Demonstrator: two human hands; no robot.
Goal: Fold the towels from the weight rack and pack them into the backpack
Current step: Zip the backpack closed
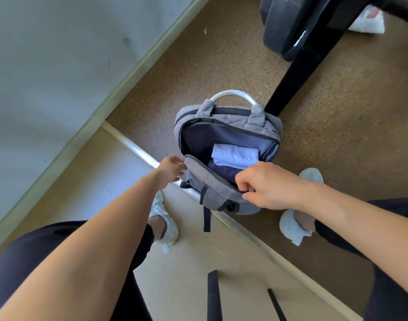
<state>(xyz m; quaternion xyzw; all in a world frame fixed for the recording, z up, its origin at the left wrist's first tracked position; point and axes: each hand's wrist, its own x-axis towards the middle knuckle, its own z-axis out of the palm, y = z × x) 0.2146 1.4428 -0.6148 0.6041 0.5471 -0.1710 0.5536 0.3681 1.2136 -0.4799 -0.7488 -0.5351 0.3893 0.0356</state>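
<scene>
— Bag?
— I see a grey backpack [258, 126] open on the floor [198, 66], with a light towel [233, 154] and a dark towel [221, 171] folded inside.
— Hands?
— My left hand [170, 170] holds the flap [207, 179] corner, and my right hand [267, 185] pinches the flap edge.

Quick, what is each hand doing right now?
Left hand: closed, holding a corner of the backpack at its front flap.
Right hand: closed, pinching the same flap's rim.

A grey wall [47, 66] with a pale skirting board [128, 74] runs along the left. Speckled brown floor [221, 54] lies far; paler tan flooring [198, 262], possibly wood, lies near.
</scene>
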